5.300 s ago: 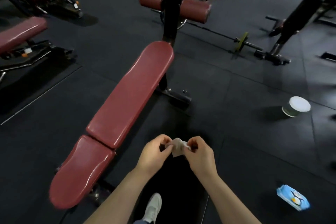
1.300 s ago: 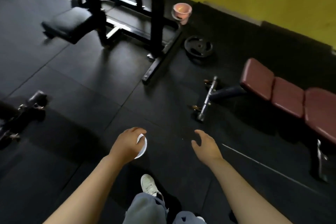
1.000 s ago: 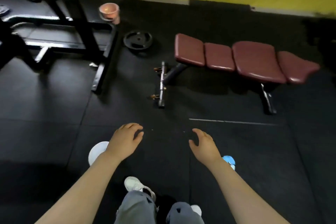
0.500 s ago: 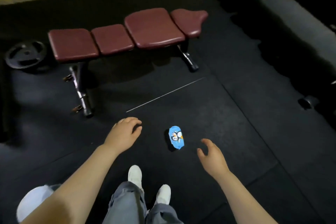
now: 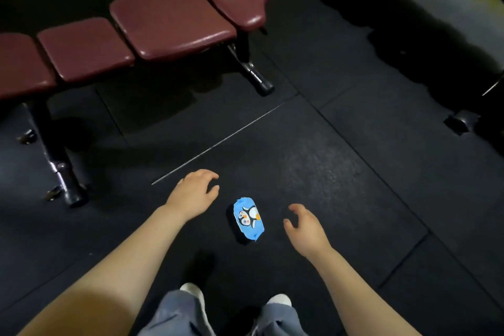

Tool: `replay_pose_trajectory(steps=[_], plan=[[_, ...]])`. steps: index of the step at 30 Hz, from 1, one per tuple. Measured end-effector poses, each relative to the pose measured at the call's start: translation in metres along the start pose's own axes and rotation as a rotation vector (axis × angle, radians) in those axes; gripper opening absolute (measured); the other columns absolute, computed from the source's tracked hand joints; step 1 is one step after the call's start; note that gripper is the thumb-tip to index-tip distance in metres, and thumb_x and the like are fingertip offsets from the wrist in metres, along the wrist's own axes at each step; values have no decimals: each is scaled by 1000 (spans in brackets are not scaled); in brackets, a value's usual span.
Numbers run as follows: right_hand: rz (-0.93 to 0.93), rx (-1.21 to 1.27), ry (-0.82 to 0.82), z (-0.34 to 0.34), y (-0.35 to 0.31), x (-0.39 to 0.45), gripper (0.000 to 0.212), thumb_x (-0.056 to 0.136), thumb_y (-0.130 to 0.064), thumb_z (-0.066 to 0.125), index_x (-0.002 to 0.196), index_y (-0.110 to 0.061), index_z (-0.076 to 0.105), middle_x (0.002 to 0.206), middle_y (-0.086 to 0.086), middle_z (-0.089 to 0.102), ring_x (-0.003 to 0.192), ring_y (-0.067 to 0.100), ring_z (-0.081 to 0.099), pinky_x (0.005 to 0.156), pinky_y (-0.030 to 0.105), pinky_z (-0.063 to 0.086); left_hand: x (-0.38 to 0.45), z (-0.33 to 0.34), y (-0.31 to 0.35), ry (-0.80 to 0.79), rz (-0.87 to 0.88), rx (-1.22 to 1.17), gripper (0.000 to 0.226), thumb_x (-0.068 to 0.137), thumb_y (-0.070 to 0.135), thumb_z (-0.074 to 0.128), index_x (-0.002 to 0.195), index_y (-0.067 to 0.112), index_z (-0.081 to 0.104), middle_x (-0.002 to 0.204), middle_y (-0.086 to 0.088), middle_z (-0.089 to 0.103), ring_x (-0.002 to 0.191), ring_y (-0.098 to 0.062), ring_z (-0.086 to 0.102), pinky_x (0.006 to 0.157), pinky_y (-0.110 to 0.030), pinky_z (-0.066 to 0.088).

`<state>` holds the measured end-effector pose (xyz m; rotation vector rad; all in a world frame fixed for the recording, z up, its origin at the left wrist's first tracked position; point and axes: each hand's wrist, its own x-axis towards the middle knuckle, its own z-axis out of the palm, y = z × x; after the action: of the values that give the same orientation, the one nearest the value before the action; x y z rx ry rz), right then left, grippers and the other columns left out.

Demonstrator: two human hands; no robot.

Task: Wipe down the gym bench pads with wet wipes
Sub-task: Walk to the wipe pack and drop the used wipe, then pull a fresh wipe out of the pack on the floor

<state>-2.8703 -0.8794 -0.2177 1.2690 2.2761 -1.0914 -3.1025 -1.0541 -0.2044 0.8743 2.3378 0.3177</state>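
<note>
A blue wet-wipe pack [image 5: 249,218] with a penguin print lies on the black floor mat between my two hands. My left hand [image 5: 195,194] hovers just left of it, fingers loosely curled and holding nothing. To the right of the pack, my right hand [image 5: 306,228] is relaxed and holds nothing as well. A gym bench with several maroon pads [image 5: 171,18] stands beyond, across the upper left of the view.
The bench's black legs and feet [image 5: 257,79] reach toward me, another leg [image 5: 61,169] at left. A thin metal rod [image 5: 218,143] lies on the floor ahead of my left hand. Dark equipment [image 5: 461,121] sits at the right edge. My shoes [image 5: 278,300] show below.
The view swung from other benches to this one and moved closer to the pack. The wipe I pinched earlier is gone from my hands; both now flank the pack.
</note>
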Motion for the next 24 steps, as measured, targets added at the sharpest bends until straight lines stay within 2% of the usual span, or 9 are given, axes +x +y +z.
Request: replay_pose_trajectory(steps=[6, 10, 15, 17, 18, 20, 21, 22, 24], plan=[[-15, -24, -43, 86, 55, 114, 48, 94, -28, 55, 140, -20, 41, 137, 1, 52, 125, 18, 48, 89, 25, 43, 93, 133, -42, -46, -92, -111, 41, 100, 35, 48, 139, 22, 51, 148, 2, 45, 134, -20, 42, 110, -41, 38], [10, -18, -108, 153, 88, 179, 54, 92, -26, 57, 142, -21, 36, 135, 5, 52, 117, 20, 54, 79, 24, 44, 140, 221, -73, -98, -190, -212, 43, 99, 34, 48, 141, 24, 48, 150, -1, 41, 138, -22, 38, 112, -36, 34], [71, -68, -223, 242, 110, 241, 60, 88, -30, 59, 140, -23, 30, 134, 6, 50, 119, 26, 53, 95, 38, 47, 184, 315, -101, -152, -399, -487, 49, 96, 32, 48, 144, 23, 42, 147, -4, 46, 132, -22, 46, 106, -31, 35], [101, -142, -277, 277, 115, 256, 71, 87, -38, 60, 144, -21, 22, 138, 8, 42, 124, 29, 47, 101, 40, 43, 195, 347, -108, -151, -501, -630, 51, 94, 28, 46, 144, 18, 42, 145, -4, 49, 129, -21, 48, 101, -29, 35], [99, -205, -279, 292, 118, 261, 78, 85, -43, 62, 146, -19, 18, 139, 9, 36, 126, 29, 43, 101, 40, 42, 199, 360, -110, -148, -551, -688, 50, 93, 27, 45, 142, 15, 45, 141, -6, 53, 121, -21, 52, 94, -29, 37], [81, -335, -230, 317, 121, 269, 93, 82, -52, 65, 148, -15, 11, 142, 12, 27, 128, 29, 36, 102, 41, 41, 206, 383, -114, -155, -636, -809, 43, 90, 24, 41, 127, 7, 54, 115, -10, 64, 88, -17, 54, 75, -31, 40], [80, -381, -203, 327, 122, 272, 100, 80, -55, 65, 149, -13, 6, 146, 15, 22, 132, 31, 32, 104, 44, 39, 209, 390, -116, -166, -668, -870, 38, 88, 24, 39, 117, 6, 58, 102, -8, 64, 79, -16, 50, 72, -31, 42], [83, -423, -183, 336, 123, 274, 109, 79, -58, 65, 150, -10, -1, 150, 19, 15, 136, 33, 26, 107, 49, 36, 213, 397, -118, -177, -692, -933, 35, 87, 24, 38, 109, 9, 60, 98, -4, 63, 79, -17, 52, 75, -32, 45], [75, -517, -161, 351, 126, 274, 121, 77, -63, 63, 150, -4, -13, 155, 25, 1, 142, 39, 15, 109, 55, 30, 219, 406, -121, -190, -700, -1051, 35, 87, 25, 38, 112, 19, 62, 108, 1, 68, 97, -19, 63, 88, -34, 49]])
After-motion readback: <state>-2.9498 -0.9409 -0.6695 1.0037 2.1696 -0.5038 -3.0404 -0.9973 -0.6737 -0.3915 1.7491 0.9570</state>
